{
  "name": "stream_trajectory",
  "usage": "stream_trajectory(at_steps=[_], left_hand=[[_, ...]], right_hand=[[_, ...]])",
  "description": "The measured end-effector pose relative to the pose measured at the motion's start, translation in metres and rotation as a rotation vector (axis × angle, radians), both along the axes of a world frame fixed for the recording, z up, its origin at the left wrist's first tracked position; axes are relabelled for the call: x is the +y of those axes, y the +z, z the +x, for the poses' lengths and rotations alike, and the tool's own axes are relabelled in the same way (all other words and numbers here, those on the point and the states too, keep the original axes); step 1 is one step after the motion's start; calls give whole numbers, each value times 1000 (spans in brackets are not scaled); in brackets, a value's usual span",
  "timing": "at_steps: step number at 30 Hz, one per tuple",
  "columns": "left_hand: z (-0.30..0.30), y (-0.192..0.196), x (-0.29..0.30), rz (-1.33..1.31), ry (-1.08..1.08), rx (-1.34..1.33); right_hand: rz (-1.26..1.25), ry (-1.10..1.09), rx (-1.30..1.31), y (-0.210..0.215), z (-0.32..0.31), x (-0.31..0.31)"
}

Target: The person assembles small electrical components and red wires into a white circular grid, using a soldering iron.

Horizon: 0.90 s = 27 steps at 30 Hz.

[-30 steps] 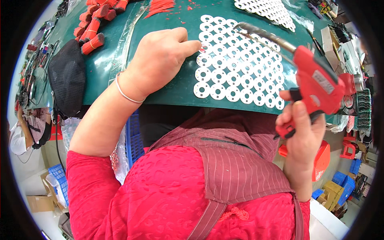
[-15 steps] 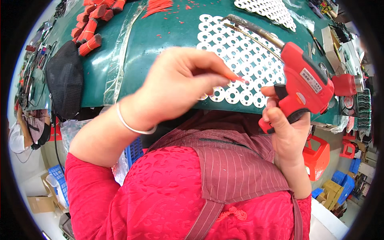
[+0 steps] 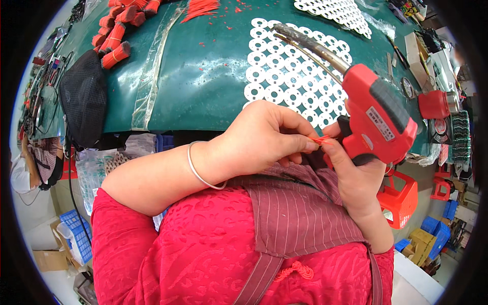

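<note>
My left hand (image 3: 262, 134), with a silvery bangle on its wrist, pinches short red wires (image 3: 322, 139) between thumb and fingertips. My right hand (image 3: 356, 178) is wrapped round the grip of a red and black soldering gun (image 3: 376, 109), and its thumb touches the other end of the wires. The gun's long metal tip and a thin tube beside it point away and to the left, above a sheet of white ring-shaped circuit boards (image 3: 292, 80) on the table. Both hands meet just off the table's near edge; the wires are partly hidden by the fingers.
Bundles of red wires (image 3: 116, 55) lie at the far left of the green table (image 3: 203, 91), near loose red wires (image 3: 202, 7). A black mesh thing (image 3: 84, 99) sits at the left edge. Another board sheet (image 3: 338, 14) lies far back. A red stool (image 3: 400, 198) stands at right.
My left hand has moved right and nearer to me with the red wires, to meet my right hand's thumb. The soldering gun has shifted slightly left and nearer.
</note>
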<state>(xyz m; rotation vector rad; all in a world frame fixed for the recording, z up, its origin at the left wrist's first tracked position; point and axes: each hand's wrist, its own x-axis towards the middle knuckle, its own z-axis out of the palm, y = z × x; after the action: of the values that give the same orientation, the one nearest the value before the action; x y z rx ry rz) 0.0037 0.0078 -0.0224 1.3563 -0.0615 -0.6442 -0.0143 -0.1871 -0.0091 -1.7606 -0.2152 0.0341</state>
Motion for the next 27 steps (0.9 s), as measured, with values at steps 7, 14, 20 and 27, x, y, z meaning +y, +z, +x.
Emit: stream_trajectory(at_steps=[7,14,20,27], left_hand=[[-3,0,0,24,-71,36],[-10,4,-4,92,-49,-134],[-10,1,-3,31,-28,-76],[-9,-1,-2,-63,-37,3]], right_hand=[[-46,103,-142,-1,-9,0],[-32,49,-148,-6,-10,-1],[35,27,-139,-11,-10,0],[-8,-4,-172,-11,-10,1]])
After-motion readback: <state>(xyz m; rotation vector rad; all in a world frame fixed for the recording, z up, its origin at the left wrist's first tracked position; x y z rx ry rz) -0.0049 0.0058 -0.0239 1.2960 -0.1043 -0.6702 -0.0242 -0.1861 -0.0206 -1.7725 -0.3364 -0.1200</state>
